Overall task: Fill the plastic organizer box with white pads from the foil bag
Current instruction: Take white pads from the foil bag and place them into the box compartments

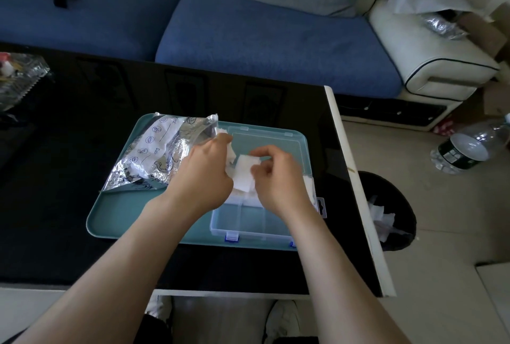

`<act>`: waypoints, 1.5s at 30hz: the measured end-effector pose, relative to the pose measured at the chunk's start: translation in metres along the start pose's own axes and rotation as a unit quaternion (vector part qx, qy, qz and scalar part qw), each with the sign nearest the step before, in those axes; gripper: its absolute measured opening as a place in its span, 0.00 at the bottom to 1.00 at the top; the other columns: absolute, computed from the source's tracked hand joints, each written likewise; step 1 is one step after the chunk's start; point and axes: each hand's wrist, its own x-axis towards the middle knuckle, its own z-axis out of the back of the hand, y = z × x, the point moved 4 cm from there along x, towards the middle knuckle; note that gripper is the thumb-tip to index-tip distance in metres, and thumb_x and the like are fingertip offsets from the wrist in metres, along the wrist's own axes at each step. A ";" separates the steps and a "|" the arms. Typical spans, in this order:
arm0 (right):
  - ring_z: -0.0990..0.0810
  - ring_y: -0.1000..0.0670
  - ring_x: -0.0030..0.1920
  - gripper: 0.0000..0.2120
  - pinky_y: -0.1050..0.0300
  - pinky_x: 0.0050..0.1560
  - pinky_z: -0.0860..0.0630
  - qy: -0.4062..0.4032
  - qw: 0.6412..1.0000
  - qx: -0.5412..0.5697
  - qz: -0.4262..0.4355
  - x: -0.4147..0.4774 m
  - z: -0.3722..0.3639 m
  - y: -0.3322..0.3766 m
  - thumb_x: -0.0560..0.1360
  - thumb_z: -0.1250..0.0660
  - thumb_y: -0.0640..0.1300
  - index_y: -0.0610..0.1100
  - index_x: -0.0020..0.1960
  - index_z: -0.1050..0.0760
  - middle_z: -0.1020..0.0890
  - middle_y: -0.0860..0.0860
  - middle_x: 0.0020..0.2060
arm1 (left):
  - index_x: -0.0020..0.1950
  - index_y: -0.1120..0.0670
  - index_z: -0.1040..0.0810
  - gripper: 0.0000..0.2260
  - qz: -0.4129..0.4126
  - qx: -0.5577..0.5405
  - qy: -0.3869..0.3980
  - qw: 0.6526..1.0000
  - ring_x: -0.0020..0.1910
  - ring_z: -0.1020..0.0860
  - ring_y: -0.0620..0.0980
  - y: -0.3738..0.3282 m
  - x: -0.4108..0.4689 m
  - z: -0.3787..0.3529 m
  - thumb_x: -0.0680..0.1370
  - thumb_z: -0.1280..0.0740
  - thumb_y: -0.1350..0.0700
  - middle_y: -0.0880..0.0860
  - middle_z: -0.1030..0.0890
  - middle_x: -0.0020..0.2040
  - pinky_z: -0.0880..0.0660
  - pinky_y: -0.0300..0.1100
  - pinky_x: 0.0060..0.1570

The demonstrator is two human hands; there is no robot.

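Open box (242,222) — white pads (244,175) above, foil bag (154,158) beside.

Two hands are in sight, a left hand (204,169) and a right hand (278,178). I count one foil bag (160,150), one organizer box (248,222), one tray (124,214), one water bottle (469,147) and one bin (392,205). The white pads (244,175) are several, too bunched to count.

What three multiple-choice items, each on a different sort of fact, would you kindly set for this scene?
1. Where is the foil bag? A on the sofa; B on the teal tray; C in the bin.
2. What colour are the latches of the organizer box? A blue; B red; C green.
3. What is the right hand doing? A resting flat; B pinching a white pad; C gripping a bottle.
Answers: B, it rests on the tray; A, the front latches are blue; B, it grips the pad's edge.
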 end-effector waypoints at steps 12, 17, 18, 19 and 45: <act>0.18 0.48 0.50 0.14 0.54 0.50 0.20 0.019 0.991 -0.126 0.042 0.003 -0.026 0.012 0.79 0.28 0.36 0.46 0.63 0.19 0.17 0.48 0.49 | 0.82 0.45 0.53 0.50 -0.055 0.028 0.110 0.992 0.54 0.21 0.57 0.027 -0.004 -0.008 0.69 0.29 0.68 0.47 0.34 0.70 0.20 0.59 0.51; 0.19 0.45 0.57 0.16 0.51 0.58 0.22 0.027 0.965 -0.242 0.096 -0.002 -0.029 0.022 0.80 0.27 0.43 0.48 0.67 0.19 0.23 0.46 0.60 | 0.83 0.48 0.52 0.54 -0.060 0.008 0.112 0.992 0.57 0.21 0.54 0.032 -0.001 -0.008 0.68 0.20 0.63 0.48 0.32 0.71 0.19 0.55 0.55; 0.20 0.44 0.58 0.15 0.50 0.59 0.22 0.028 0.963 -0.251 0.096 -0.002 -0.029 0.023 0.81 0.28 0.44 0.48 0.68 0.19 0.25 0.46 0.61 | 0.84 0.48 0.52 0.57 -0.061 0.004 0.116 0.991 0.60 0.21 0.54 0.033 -0.001 -0.009 0.66 0.17 0.61 0.49 0.32 0.72 0.19 0.53 0.57; 0.20 0.43 0.58 0.15 0.48 0.60 0.22 0.029 0.962 -0.252 0.098 -0.002 -0.028 0.024 0.82 0.29 0.45 0.47 0.67 0.19 0.26 0.46 0.61 | 0.84 0.49 0.53 0.59 -0.061 0.001 0.119 0.991 0.61 0.21 0.55 0.033 -0.001 -0.008 0.65 0.15 0.59 0.49 0.32 0.74 0.19 0.52 0.58; 0.13 0.52 0.44 0.08 0.60 0.43 0.17 -0.103 0.942 0.308 -0.086 -0.012 0.025 0.037 0.82 0.33 0.42 0.50 0.54 0.14 0.12 0.52 0.44 | 0.62 0.49 0.22 0.13 0.054 -0.374 -0.055 0.924 0.41 0.14 0.51 -0.006 0.007 0.010 0.83 0.35 0.65 0.54 0.15 0.44 0.14 0.52 0.45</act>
